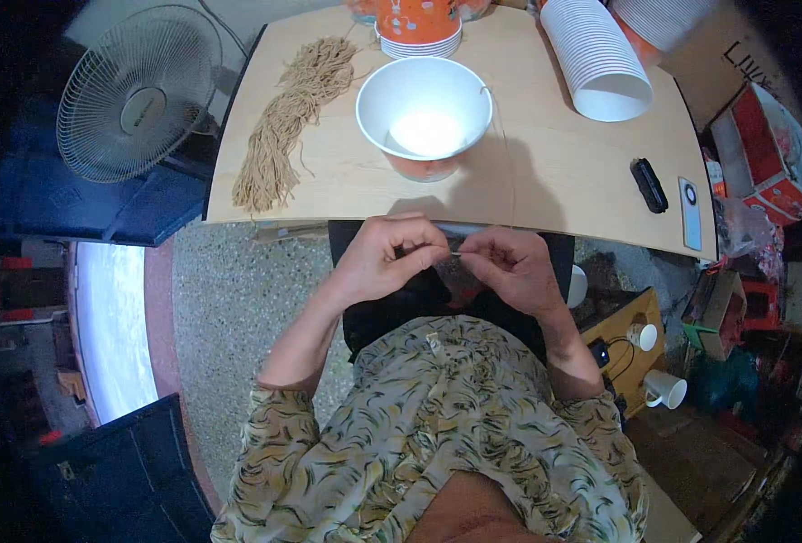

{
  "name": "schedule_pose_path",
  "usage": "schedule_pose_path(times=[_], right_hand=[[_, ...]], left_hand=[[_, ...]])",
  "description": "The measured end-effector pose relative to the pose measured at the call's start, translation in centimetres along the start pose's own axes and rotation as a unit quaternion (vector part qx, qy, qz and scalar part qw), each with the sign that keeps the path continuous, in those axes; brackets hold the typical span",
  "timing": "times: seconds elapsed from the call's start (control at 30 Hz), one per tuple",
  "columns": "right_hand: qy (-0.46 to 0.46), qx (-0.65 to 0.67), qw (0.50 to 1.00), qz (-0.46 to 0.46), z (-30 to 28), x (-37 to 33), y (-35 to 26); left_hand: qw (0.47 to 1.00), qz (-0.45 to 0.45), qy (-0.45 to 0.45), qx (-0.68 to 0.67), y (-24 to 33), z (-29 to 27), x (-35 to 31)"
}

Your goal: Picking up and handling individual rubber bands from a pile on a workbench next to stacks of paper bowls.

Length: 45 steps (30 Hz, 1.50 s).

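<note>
Just off the table's near edge, my left hand [394, 258] and my right hand [517, 270] meet in front of my lap. Both are closed, thumb against fingers, pinching a short bit of thin tan string [455, 253] between them. From the right rim of an open paper bucket [424, 168], white inside and orange outside, a strand of this string runs down over the table edge to my right hand. The bucket stands upright near the front of the table. To its left lies a long loose bundle of tan strings [279, 136].
Behind the bucket rises a stack of orange paper buckets [417, 23]. A nested white stack [600, 63] lies at the back right. On the table's right side are a black object [648, 185] and a phone-like slab [690, 213]. A fan [143, 109] stands left; mugs [665, 389] sit lower right.
</note>
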State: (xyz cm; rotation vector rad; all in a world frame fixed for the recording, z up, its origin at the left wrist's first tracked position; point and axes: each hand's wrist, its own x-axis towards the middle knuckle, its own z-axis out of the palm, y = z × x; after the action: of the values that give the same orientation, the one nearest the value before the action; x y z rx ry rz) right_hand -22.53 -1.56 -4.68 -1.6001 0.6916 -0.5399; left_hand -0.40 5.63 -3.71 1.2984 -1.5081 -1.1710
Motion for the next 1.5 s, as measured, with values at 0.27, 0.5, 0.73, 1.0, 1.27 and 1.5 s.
schedule_pose_path(times=[0.27, 0.5, 0.73, 1.0, 1.27, 1.5], right_hand=[[0.115, -0.054, 0.992, 0.0, -3.1, 0.5, -0.7], [0.36, -0.076, 0.891, -0.266, -5.0, 6.2, -11.2], [0.233, -0.2, 0.845, -0.439, -0.6, 7.9, -11.0], [0.281, -0.135, 0.904, -0.293, 3.0, 9.3, -4.9], [0.32, -0.202, 0.888, -0.261, 4.4, 9.4, -3.5], [0.32, -0.191, 0.903, -0.214, 4.1, 9.3, -3.3]], left_hand=[[0.934, 0.153, 0.128, 0.297, 2.1, -6.3, 1.4], [0.828, 0.225, 0.07, 0.509, 0.6, -12.9, 6.2], [0.93, 0.092, 0.085, 0.345, 3.7, -11.4, 6.0], [0.988, 0.061, 0.096, 0.106, 2.2, -11.1, 5.5], [0.975, 0.071, 0.143, 0.157, 2.4, -8.9, 5.9], [0.972, 0.017, 0.108, 0.209, 4.7, -7.9, 5.7]])
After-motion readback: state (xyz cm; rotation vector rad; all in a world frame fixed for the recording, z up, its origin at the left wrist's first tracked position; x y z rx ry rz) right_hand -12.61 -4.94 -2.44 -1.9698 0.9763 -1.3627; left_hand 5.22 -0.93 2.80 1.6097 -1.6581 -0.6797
